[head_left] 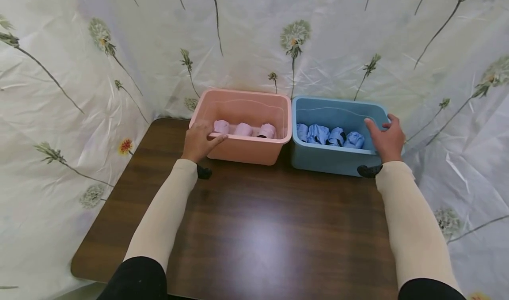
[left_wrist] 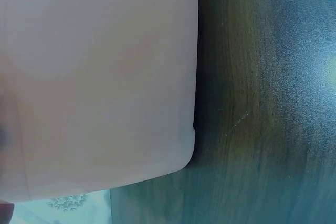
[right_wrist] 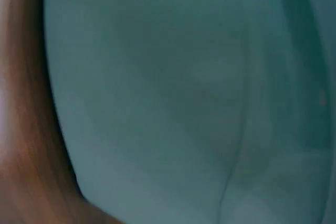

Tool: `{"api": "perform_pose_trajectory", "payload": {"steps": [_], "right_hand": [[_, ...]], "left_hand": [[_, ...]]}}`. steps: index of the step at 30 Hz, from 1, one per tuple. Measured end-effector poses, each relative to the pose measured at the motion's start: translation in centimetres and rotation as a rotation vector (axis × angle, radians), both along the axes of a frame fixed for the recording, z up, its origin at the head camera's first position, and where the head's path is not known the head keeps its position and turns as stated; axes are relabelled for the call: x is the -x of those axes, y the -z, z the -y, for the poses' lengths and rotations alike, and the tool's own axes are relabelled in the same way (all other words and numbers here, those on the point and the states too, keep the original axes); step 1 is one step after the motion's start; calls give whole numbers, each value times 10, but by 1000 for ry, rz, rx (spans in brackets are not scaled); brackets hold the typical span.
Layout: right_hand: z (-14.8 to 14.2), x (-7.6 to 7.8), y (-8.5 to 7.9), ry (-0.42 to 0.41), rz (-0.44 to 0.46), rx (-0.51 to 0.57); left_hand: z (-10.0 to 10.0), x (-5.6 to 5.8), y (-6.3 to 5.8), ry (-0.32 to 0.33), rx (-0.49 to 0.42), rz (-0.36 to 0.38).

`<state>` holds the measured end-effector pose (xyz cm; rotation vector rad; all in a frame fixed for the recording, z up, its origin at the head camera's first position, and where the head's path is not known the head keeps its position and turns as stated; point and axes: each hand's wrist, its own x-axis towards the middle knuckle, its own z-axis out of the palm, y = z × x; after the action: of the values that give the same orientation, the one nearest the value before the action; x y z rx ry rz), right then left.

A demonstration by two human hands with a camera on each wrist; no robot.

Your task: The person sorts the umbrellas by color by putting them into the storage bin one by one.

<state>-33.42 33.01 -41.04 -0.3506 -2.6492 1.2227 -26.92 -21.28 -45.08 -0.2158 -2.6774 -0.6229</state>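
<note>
In the head view, a pink plastic bin (head_left: 242, 151) stands at the back of the table, with several rolled pale-pink cloth bundles (head_left: 243, 129) inside. My left hand (head_left: 197, 142) rests at its left front corner, thumb stretched along the front rim; its other fingers are partly hidden. Beside it on the right is a blue bin (head_left: 332, 161) holding several rolled blue cloth bundles (head_left: 318, 134). At its right end is my right hand (head_left: 387, 138), thumb and fingers spread about the rim. Each wrist view is mostly filled by a bin wall, the pink one (left_wrist: 100, 93) and the blue one (right_wrist: 147, 98).
The bins stand side by side on a dark brown wooden table (head_left: 254, 229), close to a flower-printed sheet (head_left: 246, 35) hanging behind. The same sheet covers the left and right sides. The table's left edge slants toward the front.
</note>
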Motion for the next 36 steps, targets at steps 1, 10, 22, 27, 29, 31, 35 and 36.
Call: {"api": "perform_pose_trajectory", "payload": {"steps": [1,10,22,27,29,31,35,36], "right_hand": [[0,0,2,1,6,-5],[4,2,10,0,42,-7],[12,8,4,-22,49,-168],[13,7,3,-45,77,-197],[14,6,3,-40,90,-196],[13,5,4,-37,99,-196],[14,5,7,-33,93,-202],[13,5,9,-35,90,-209]], "left_hand": [[0,0,0,1,4,0],[2,-1,-3,9,4,2],[4,0,-2,13,-29,-4],[2,-1,0,2,-35,-1],[1,-1,0,3,-37,14],[0,-2,-1,3,-43,17],[1,0,0,11,-44,6],[1,-1,0,12,-46,9]]}}
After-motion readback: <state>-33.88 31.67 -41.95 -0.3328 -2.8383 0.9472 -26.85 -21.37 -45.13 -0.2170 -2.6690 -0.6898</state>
